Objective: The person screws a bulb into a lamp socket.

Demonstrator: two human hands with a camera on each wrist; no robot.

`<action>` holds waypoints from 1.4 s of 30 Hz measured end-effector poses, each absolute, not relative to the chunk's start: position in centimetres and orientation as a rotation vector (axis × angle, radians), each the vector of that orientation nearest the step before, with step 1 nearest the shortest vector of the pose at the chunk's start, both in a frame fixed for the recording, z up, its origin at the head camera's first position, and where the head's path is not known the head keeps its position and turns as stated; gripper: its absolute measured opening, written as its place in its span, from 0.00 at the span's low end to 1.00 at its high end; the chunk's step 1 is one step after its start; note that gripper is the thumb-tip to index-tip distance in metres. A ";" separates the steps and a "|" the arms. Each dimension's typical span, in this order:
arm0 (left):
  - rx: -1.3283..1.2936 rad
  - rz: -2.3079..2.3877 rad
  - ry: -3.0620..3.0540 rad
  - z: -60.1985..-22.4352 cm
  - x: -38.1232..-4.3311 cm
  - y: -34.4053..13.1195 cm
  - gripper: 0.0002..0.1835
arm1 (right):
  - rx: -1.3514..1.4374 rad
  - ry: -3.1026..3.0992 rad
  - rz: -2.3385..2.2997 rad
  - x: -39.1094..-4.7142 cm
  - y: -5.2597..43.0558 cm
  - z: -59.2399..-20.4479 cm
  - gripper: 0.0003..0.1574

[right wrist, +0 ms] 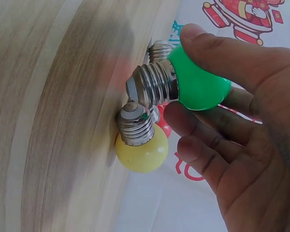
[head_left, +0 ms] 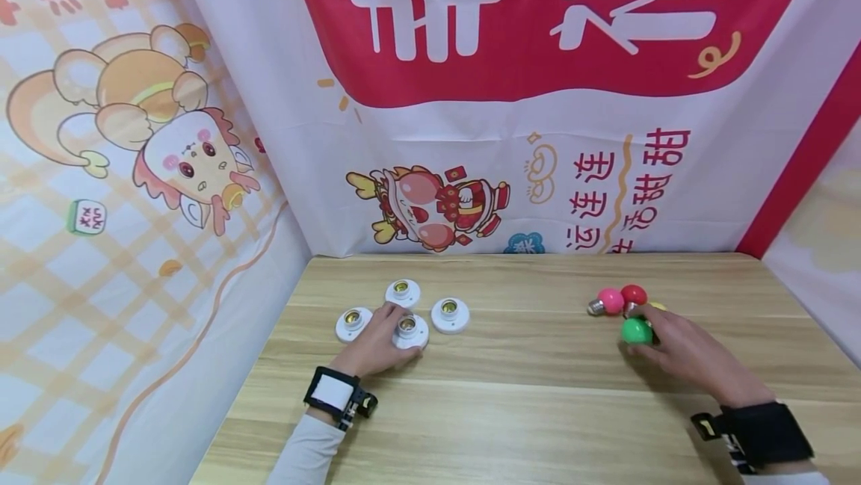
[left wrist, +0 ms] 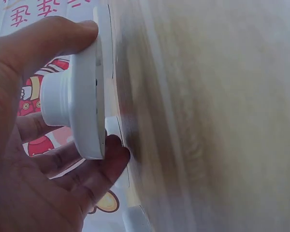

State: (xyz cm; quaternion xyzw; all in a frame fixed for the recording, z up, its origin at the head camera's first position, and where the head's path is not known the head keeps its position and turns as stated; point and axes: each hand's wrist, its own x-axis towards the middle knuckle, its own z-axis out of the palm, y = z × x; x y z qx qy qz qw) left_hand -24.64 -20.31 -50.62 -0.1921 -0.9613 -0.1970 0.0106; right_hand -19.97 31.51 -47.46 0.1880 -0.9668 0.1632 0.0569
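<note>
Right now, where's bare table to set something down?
The table is bare between the white sockets and bulbs, and between the left hand and right hand. Another free patch: between the bulbs and the table's right edge. Crowded: sockets cluster at the left hand, bulbs at the right.

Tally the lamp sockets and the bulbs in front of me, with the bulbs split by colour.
White lamp sockets: 4, one held in the left hand
Green bulb: 1, held in the right hand
Pink bulb: 1
Red bulb: 1
Yellow bulb: 1
Total: 8
</note>
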 end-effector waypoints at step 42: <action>-0.661 -0.705 -2.968 -50.0 -24.4 -19.2 0.43 | 0.678 -2.751 0.484 -20.5 31.0 -46.9 0.34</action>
